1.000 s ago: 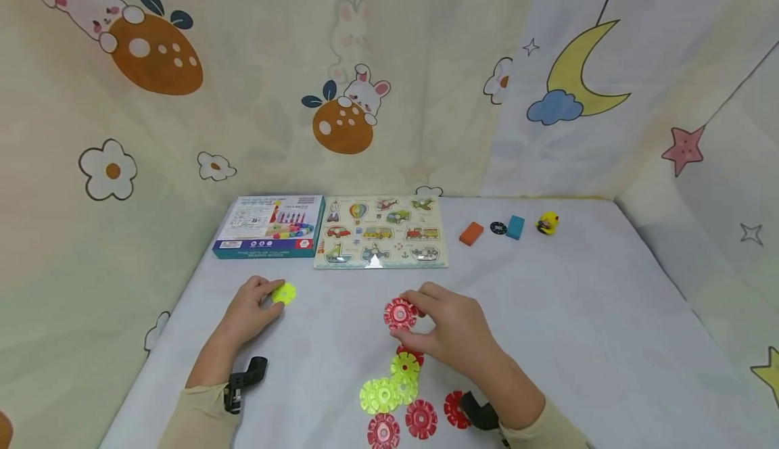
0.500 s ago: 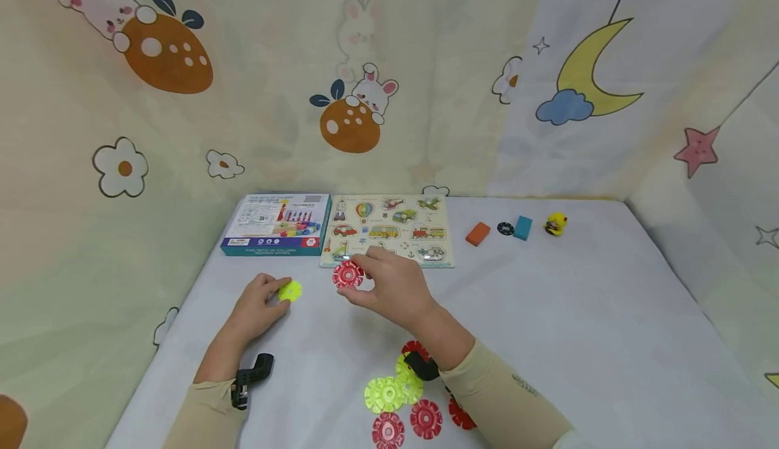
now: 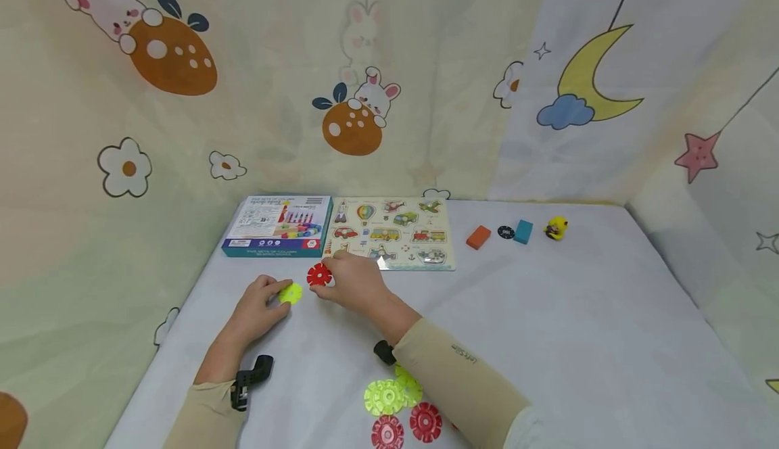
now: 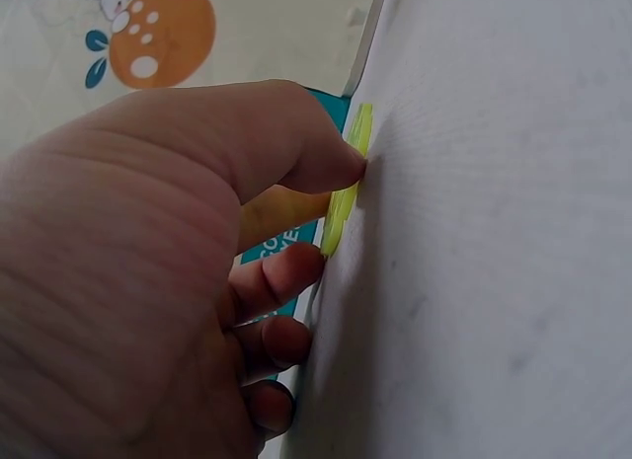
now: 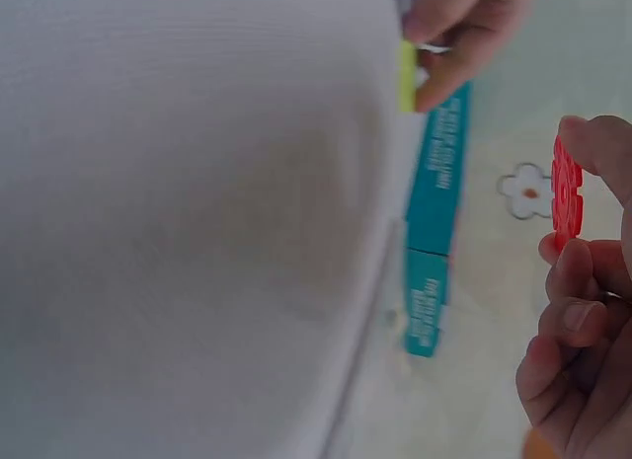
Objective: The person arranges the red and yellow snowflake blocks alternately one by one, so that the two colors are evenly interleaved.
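My left hand pinches a yellow-green notched plastic disc by its edges between thumb and forefinger. In the left wrist view that disc is seen edge-on, close to the white tabletop. Just to its right, my right hand holds a red notched disc between thumb and fingertips, in front of the picture puzzle board. The right wrist view shows the red disc edge-on, lifted off the table. A small space separates the two discs.
Several yellow-green discs and red discs lie at the front, partly under my right sleeve. At the back stand a flat box and the puzzle board. An orange block, black chip, blue block and yellow duck sit right.
My right hand has carried the red disc leftward and away from me, up beside the yellow-green disc, and the red disc has turned. My left hand stays nearly still.
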A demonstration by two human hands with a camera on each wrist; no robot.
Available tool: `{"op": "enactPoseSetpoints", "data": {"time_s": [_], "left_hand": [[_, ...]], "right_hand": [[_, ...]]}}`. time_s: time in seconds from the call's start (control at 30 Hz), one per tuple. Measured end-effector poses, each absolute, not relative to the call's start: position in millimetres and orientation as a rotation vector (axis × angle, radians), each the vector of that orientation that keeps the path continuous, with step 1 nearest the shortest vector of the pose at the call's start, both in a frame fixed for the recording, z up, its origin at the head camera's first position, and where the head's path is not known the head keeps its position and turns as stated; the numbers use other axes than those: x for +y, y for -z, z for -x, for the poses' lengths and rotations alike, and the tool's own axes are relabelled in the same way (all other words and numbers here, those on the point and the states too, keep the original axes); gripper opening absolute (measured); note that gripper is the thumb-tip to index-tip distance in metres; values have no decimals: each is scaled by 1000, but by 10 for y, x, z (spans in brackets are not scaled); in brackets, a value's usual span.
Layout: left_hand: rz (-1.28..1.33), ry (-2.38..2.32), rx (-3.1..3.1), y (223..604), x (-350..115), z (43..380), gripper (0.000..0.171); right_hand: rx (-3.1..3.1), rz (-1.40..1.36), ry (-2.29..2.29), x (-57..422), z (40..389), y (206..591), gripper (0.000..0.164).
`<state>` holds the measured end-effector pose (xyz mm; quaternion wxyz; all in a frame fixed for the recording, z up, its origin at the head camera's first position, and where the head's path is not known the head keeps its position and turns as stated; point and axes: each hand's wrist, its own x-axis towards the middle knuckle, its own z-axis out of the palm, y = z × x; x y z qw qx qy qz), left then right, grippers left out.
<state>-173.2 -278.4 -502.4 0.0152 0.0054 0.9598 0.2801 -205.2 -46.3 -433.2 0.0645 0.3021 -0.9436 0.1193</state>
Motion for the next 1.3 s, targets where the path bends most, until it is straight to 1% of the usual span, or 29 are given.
{"op": "enactPoseSetpoints", "data": {"time_s": [0.17,0.33,0.43,0.57,0.63,0.77,0.83,1.07,1.3], "left_hand": [[9,-856,2993,5044,-2806,1692,54],[-6,-882,2982,5069,-2796,1663,52],[-29,-894,2995,5068,-2782,1663,51],[-39,-880,3016,5078,-2788,1678,51],[-42,-880,3016,5083,-2794,1682,51],[-42,-887,3013,5081,-2784,1686,51],[-35,-892,3011,5083,-2781,1695,51],[-31,-881,3013,5069,-2795,1728,50],[-71,-918,3000,4974,-2764,1735,48]], "right_hand": [[-2958,-903,-335,-634,2138,4570,49],[-3083,-866,-330,-680,2130,4696,46],[-3096,-863,-321,-678,2130,4720,45],[-3095,-895,-351,-664,2162,4746,39],[-3115,-896,-416,-648,2182,4769,39],[-3161,-845,-620,-599,2200,4793,46],[-3171,-818,-703,-583,2199,4790,46],[-3126,-816,-719,-609,2211,4807,45],[-3127,-772,-792,-610,2203,4841,42]]}}
